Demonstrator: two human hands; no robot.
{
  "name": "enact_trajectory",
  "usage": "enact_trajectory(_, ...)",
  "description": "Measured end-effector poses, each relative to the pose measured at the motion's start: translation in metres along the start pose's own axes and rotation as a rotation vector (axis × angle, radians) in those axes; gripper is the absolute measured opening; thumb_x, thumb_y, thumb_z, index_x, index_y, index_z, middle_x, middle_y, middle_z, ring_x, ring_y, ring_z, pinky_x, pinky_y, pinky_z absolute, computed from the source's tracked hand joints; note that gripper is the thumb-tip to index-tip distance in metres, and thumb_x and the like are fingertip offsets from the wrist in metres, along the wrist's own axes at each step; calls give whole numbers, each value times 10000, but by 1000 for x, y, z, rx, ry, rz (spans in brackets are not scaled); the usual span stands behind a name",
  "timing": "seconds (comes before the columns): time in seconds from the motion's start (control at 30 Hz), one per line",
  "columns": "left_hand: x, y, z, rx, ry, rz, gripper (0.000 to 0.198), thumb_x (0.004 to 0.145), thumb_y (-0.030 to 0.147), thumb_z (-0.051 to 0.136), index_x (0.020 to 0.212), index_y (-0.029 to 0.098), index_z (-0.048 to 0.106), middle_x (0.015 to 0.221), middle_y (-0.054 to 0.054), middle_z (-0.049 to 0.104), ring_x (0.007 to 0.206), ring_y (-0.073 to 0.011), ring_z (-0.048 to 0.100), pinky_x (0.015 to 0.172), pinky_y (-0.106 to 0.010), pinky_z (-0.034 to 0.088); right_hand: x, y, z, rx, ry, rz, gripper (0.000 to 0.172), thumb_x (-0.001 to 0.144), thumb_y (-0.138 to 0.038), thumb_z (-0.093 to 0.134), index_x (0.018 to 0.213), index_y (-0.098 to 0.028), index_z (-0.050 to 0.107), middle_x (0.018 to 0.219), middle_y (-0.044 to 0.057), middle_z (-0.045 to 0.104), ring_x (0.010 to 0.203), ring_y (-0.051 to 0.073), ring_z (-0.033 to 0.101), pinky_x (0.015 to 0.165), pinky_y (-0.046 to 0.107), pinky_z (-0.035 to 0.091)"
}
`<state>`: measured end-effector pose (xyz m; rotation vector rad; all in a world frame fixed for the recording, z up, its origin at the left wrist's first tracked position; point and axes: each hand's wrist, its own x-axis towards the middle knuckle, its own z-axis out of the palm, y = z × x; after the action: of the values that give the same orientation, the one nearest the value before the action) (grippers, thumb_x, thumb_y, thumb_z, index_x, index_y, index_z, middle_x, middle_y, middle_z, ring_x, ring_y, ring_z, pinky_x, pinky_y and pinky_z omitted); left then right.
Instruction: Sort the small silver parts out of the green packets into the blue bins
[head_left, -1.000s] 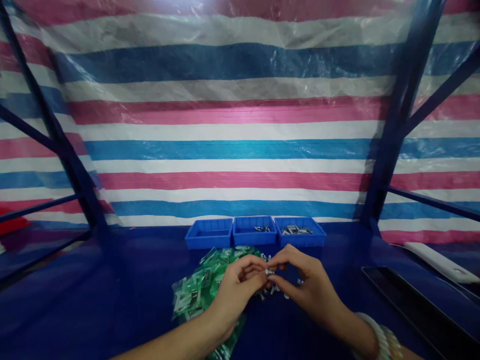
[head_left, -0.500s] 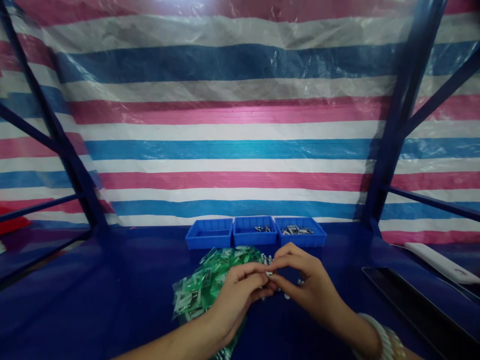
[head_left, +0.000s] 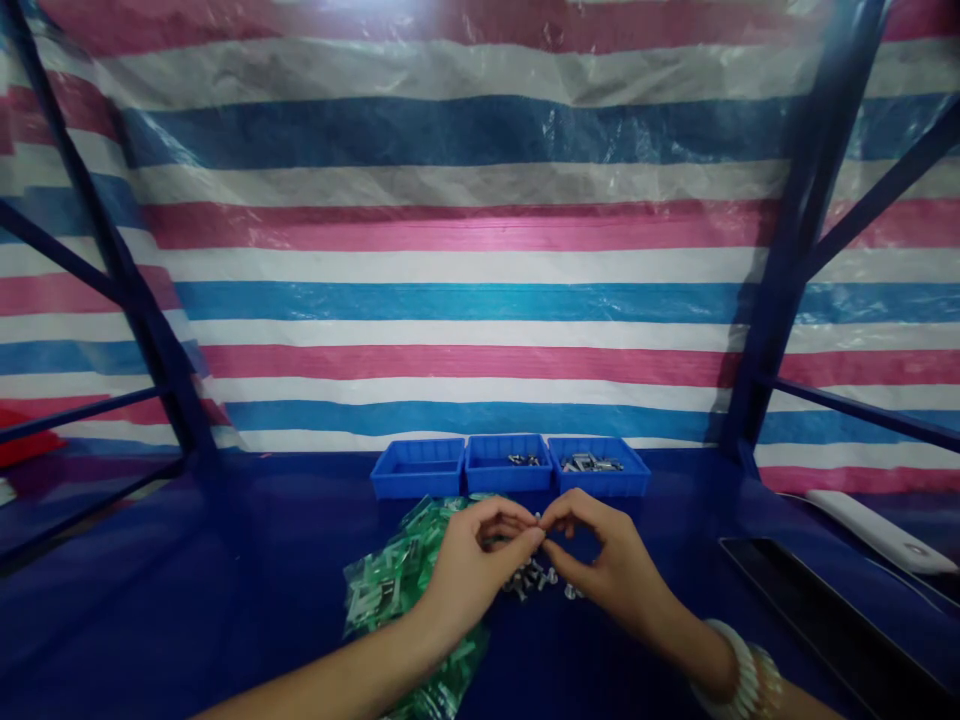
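Observation:
My left hand (head_left: 484,550) and my right hand (head_left: 600,555) meet at their fingertips over the blue table. Both are closed in a pinch, thumb against fingers. Whatever lies between the fingertips is hidden and too small to name. Below and behind them is a loose pile of small silvery screw-like parts (head_left: 531,578). Beside and partly under my left hand and forearm spreads a heap of green and clear plastic packets (head_left: 397,575). A pale beaded bracelet (head_left: 739,670) circles my right wrist.
Three blue bins stand in a row behind the hands: a left bin (head_left: 418,485), a middle bin (head_left: 506,480) holding some metal parts, and a right bin (head_left: 604,484) with more. At right lie a dark flat panel (head_left: 817,610) and a white device (head_left: 881,530). Blue posts (head_left: 776,290) flank the table.
My left hand's fingers have curled inward and its thumb has risen to my right fingertips. The small pale piece seen between the fingers is now hidden. More of the metal pile shows below.

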<state>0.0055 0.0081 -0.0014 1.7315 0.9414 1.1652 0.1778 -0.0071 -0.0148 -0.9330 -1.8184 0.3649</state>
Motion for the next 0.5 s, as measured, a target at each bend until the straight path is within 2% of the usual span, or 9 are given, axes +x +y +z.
enact_trajectory(0.1,40,-6,-5,208,-4,111,133,761,276,667,815,154,670,809,-71,723,774,-191,676,687,-278,525,8,14,-10,6,56,35,246,734,-102,513,928,-191,636,835,41,674,724,165,597,660,293,472)
enact_trajectory(0.17,74,-14,-7,268,-15,135,77,717,218,690,758,153,677,804,-69,724,776,-198,670,706,-291,521,13,25,-18,0,103,82,256,735,-107,490,933,-183,633,854,51,677,740,172,614,653,293,479)
enact_trajectory(0.23,104,-23,-6,324,-38,145,65,667,171,714,718,151,680,748,-56,721,735,-201,666,710,-305,517,17,36,-22,-63,48,122,259,730,-92,479,917,-174,638,848,53,681,730,171,617,624,279,475)
enact_trajectory(0.3,122,-30,-3,365,-72,156,124,618,149,741,733,154,693,745,-46,727,723,-206,666,711,-312,515,17,44,-22,-147,-72,145,258,728,-66,478,891,-167,652,803,43,682,686,162,610,587,259,461)
enact_trajectory(0.4,118,-34,-2,396,-98,182,129,657,156,700,784,165,712,779,-42,735,738,-203,665,717,-313,510,12,51,-14,-214,-190,144,245,729,-42,507,854,-167,678,761,34,680,661,161,601,595,261,461)
enact_trajectory(0.5,89,-29,-5,397,-104,204,129,726,152,615,801,182,717,796,-35,734,751,-188,657,720,-303,504,7,57,-4,-239,-237,124,275,702,-36,585,912,-176,695,872,53,690,800,196,611,718,308,481)
